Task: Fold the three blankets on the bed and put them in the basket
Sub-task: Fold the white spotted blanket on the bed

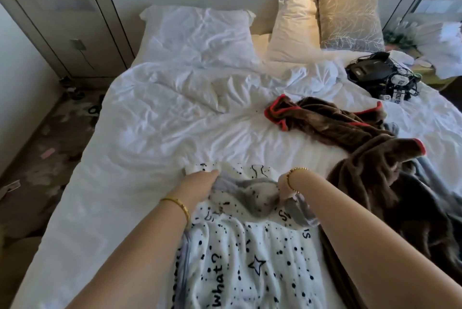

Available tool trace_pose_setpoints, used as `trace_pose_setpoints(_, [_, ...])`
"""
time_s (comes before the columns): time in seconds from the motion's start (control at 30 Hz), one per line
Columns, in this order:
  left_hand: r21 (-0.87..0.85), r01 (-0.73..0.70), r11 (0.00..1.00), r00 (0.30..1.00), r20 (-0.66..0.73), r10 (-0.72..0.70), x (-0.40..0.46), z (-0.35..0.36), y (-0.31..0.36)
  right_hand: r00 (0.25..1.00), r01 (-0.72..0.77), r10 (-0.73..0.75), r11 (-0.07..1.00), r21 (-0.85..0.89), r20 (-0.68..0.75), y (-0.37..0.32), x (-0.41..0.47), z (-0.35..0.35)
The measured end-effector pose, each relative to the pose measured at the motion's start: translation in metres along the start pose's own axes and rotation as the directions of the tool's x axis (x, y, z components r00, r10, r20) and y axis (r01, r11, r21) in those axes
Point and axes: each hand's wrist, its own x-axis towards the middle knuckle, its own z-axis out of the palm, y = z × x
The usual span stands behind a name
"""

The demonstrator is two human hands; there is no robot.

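While both hands, left hand [200, 181] and right hand [283, 183], grip the spotted blanket [250, 246], it sags softly. Light, floppy; take corners. Brown blanket [350, 133] lies at two o'clock

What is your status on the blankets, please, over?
Left hand and right hand both grip the spotted white blanket, folding underway. Brown blanket lies unfolded at right. No basket in view.
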Motion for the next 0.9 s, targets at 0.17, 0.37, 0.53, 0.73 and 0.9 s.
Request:
trace_pose_setpoints(0.17, [-0.031, 0.210, 0.977, 0.961, 0.190, -0.200, 0.009, -0.013, -0.002, 0.981, -0.023, 0.059, 0.981, 0.194, -0.183, 0.004, 0.002, -0.013])
trace_pose_setpoints(0.37, [-0.466, -0.076, 0.882, 0.493, -0.786, -0.373, 0.007, -0.113, -0.015, 0.388, 0.585, 0.667, 0.355, 0.729, -0.637, 0.020, -0.034, -0.094])
trace_pose_setpoints(0.53, [-0.141, -0.113, 0.984, 0.490, -0.869, -0.068, -0.011, -0.117, -0.004, 0.182, 0.460, 0.550, 0.685, 0.565, -0.815, 0.027, -0.054, -0.081])
trace_pose_setpoints(0.73, [0.142, -0.224, 0.964, 0.855, -0.447, 0.265, -0.032, -0.004, -0.002, 0.625, 0.132, 0.116, 0.959, 0.250, -0.772, 0.022, -0.040, 0.041])
trace_pose_setpoints(0.9, [0.115, -0.284, 0.952, 0.959, 0.057, 0.279, -0.054, 0.122, 0.019, 0.966, -0.010, 0.005, 1.000, -0.015, -0.259, -0.007, -0.032, 0.156])
